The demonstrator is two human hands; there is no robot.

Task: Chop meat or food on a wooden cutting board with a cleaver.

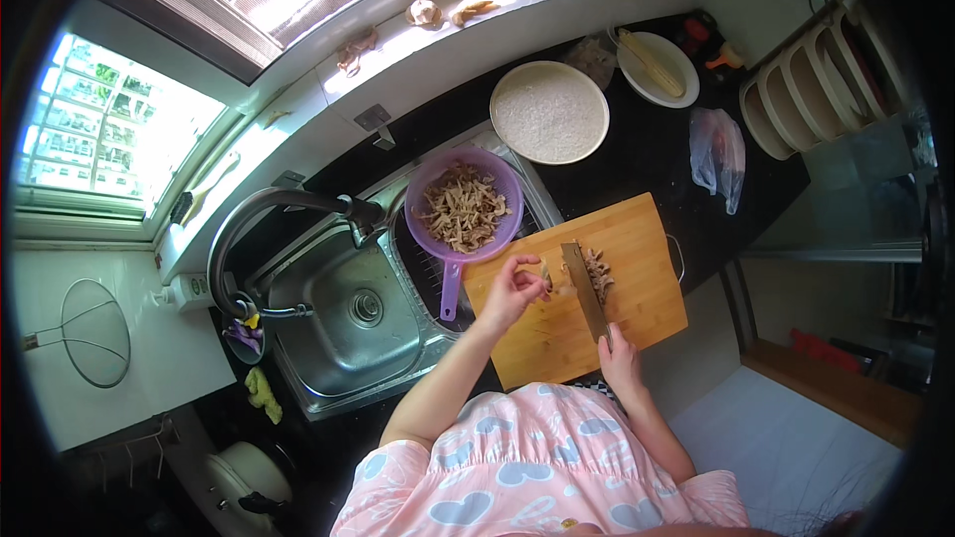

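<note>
My right hand grips the handle of a cleaver, whose dark blade lies across the wooden cutting board. Along the blade's right side is a small heap of chopped brownish pieces, perhaps mushroom or meat. Left of the blade, my left hand is raised over the board with its fingers bent. A small pale piece shows at its fingertips; whether they pinch it is unclear. Beyond the board's left corner, a purple colander holds many brownish strips.
A steel sink with a curved faucet lies to the left. Behind the board stands a bowl of white powder or grain. Further right are a white bowl with a corn cob, a plastic bag and a dish rack.
</note>
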